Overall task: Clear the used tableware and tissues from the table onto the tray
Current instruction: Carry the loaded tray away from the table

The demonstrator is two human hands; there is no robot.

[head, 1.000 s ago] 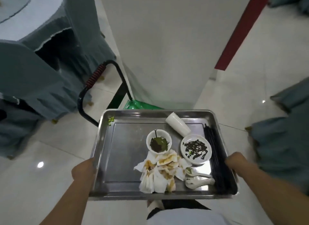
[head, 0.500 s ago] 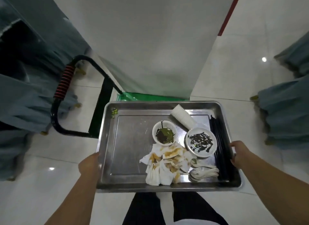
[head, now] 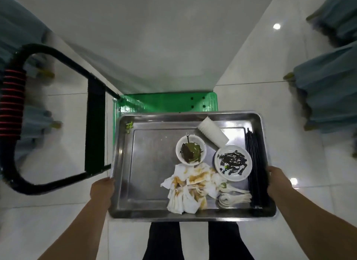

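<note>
I carry a steel tray (head: 146, 168) in front of me. My left hand (head: 102, 190) grips its left rim and my right hand (head: 278, 182) grips its right rim. On the tray lie a small white bowl (head: 190, 150) with dark green leftovers, a white plate (head: 233, 165) smeared with black sauce, a stack of white cups (head: 212, 131) on its side, stained tissues (head: 190, 188), white spoons (head: 234, 197) and black chopsticks (head: 255, 167) along the right edge. A few green bits (head: 129, 126) sit in the far left corner.
A green cart platform (head: 166, 102) with a black handle frame (head: 58, 112) and red-wrapped grip (head: 12, 103) stands just beyond the tray. A white wall or column (head: 154, 37) rises behind it. Chairs in grey-blue covers (head: 328, 93) flank both sides on the white tiled floor.
I have moved closer to the cart and my view has tipped down. The green platform now shows past the tray's far edge. Both hands keep their grip on the tray.
</note>
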